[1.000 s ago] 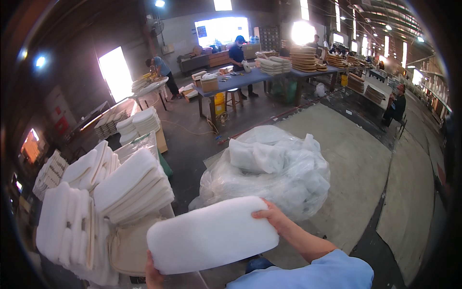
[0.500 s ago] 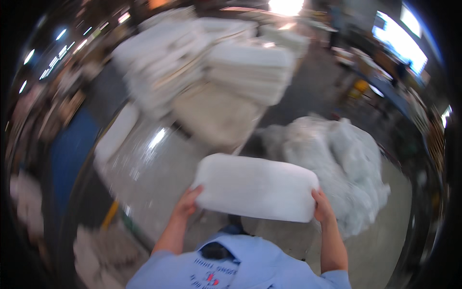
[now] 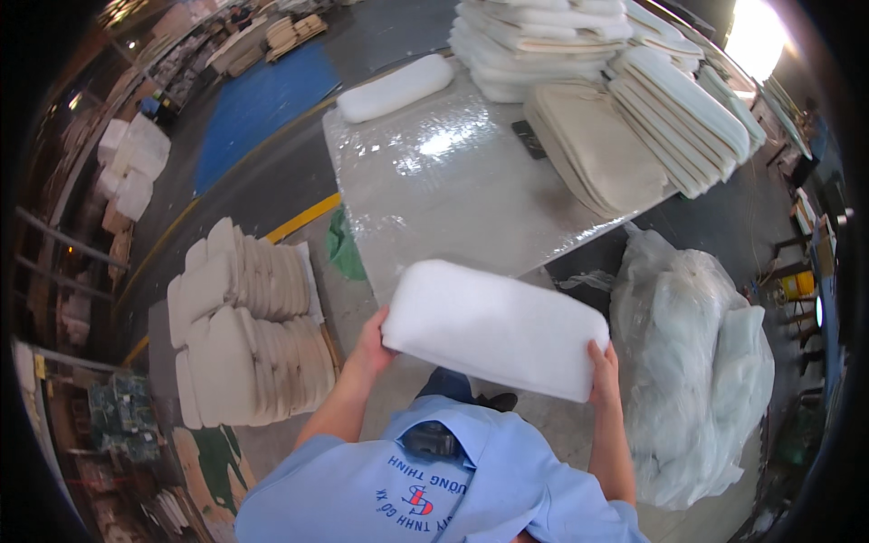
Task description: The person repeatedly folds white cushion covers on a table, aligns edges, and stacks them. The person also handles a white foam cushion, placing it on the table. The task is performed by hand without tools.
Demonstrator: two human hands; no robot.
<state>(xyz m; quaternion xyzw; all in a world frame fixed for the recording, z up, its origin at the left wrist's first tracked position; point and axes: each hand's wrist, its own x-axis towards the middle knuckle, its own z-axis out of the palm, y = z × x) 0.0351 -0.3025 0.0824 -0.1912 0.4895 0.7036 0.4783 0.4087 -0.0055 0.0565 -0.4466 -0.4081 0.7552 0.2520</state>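
I hold a white foam cushion pad (image 3: 493,328) flat in front of my chest, over the near edge of a plastic-covered table (image 3: 434,199). My left hand (image 3: 374,342) grips its left end and my right hand (image 3: 602,371) grips its right end. Another white pad (image 3: 396,87) lies alone at the table's far left corner. Stacks of white and beige cushions (image 3: 597,81) fill the table's far right part.
A large clear plastic bag of white filling (image 3: 692,362) stands on the floor at my right. Rows of beige cushions (image 3: 240,326) lie on a low pallet at my left. A blue floor mat (image 3: 258,100) and a yellow floor line (image 3: 299,217) lie beyond.
I have turned from the open workshop floor toward the table, carrying the pad with both hands. The table and cushion stacks now lie straight ahead, with the bag at my right.
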